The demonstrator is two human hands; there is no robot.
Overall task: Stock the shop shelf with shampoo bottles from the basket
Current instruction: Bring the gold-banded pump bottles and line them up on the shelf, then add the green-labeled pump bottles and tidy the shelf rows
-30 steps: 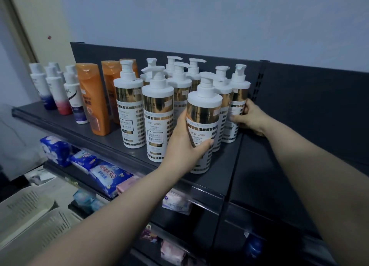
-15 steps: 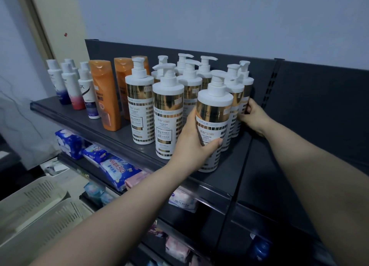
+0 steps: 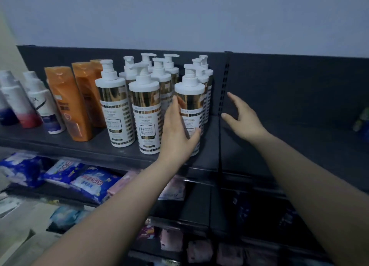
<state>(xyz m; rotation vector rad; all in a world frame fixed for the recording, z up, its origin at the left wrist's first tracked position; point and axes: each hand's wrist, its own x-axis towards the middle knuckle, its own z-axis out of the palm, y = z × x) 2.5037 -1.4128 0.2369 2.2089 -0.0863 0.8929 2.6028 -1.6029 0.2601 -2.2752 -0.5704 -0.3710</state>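
Ok so my marker here is the front pump bottle (image 3: 190, 98), the white one with the gold band that stands upright on the dark shelf (image 3: 95, 153), closest to the front lip.

My left hand (image 3: 177, 132) is on it. The fingers are nearly straight, laid up its left side, with the thumb across the lower label. It's more a loose cup than a real squeeze. My right hand (image 3: 243, 120) hangs in the air just right of that bottle, fingers spread wide, holding nothing and touching nothing.

Behind and left of the marker bottle is the rest of the pump bottles (image 3: 114, 110), all upright and packed close in rows. Further left are the orange bottles (image 3: 67, 104), then white bottles with red and blue bottoms (image 3: 24, 104).

Edges: the marker bottle sits close to the shelf's front edge (image 3: 199, 170), and the slotted upright (image 3: 225, 82) rises just to its right. Past that upright the next shelf board is open dark surface, out to a small blurry item (image 3: 361, 122) far right that I can't make out. Below the marker, the lower shelf has blue packs (image 3: 89, 183).
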